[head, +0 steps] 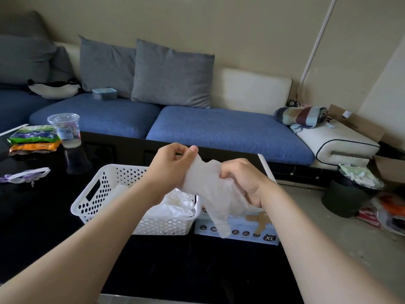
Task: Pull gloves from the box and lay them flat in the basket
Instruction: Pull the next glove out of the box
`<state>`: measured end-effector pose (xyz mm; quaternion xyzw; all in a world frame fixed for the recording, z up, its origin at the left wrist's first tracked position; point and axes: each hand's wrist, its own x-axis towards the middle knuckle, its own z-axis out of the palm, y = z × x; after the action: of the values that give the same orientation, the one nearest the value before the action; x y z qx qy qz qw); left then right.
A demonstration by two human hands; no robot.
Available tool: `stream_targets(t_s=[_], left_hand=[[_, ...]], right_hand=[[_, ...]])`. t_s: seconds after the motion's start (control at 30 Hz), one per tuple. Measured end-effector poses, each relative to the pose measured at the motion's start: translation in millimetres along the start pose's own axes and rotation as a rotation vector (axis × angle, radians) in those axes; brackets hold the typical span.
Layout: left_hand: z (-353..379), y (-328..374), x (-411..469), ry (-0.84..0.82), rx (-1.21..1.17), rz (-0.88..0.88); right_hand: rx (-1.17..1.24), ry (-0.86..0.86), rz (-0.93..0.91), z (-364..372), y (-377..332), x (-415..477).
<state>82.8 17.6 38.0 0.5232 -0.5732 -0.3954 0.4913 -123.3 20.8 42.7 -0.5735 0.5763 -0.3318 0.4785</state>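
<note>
A thin translucent white glove hangs between my two hands above the table. My left hand pinches its upper edge between thumb and fingers. My right hand grips the other side with curled fingers. The glove's fingers dangle down over the glove box, a pale blue box marked XL. Left of the box stands a white perforated basket holding several crumpled white gloves.
The black glossy table carries a clear plastic cup, snack packets and a small purple item at the left. A blue sofa runs behind. A dark bin and litter sit on the floor at the right.
</note>
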Motion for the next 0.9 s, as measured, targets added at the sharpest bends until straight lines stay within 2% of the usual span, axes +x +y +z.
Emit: stream_targets(t_s=[0.1, 0.23, 0.47, 0.73, 0.9], left_hand=[[-4.0, -6.3, 3.5, 0.063, 0.124, -0.031], [-18.8, -23.8, 10.9, 0.139, 0.364, -0.034], [-60.5, -47.4, 21.5, 0.185, 0.434, -0.035], [-103.7, -69.8, 17.8, 0.138, 0.704, -0.035], [-121.0, -79.2, 16.8, 0.098, 0.785, -0.045]], right_hand=[[-0.136, 0.034, 0.007, 7.2, 7.4, 8.3], [-0.295, 0.172, -0.087, 31.4, 10.3, 20.6], [-0.439, 0.312, -0.278, 73.5, 9.1, 44.3], [-0.534, 0.279, -0.390, 100.6, 10.5, 67.3], [-0.622, 0.202, -0.362, 117.2, 9.9, 75.8]])
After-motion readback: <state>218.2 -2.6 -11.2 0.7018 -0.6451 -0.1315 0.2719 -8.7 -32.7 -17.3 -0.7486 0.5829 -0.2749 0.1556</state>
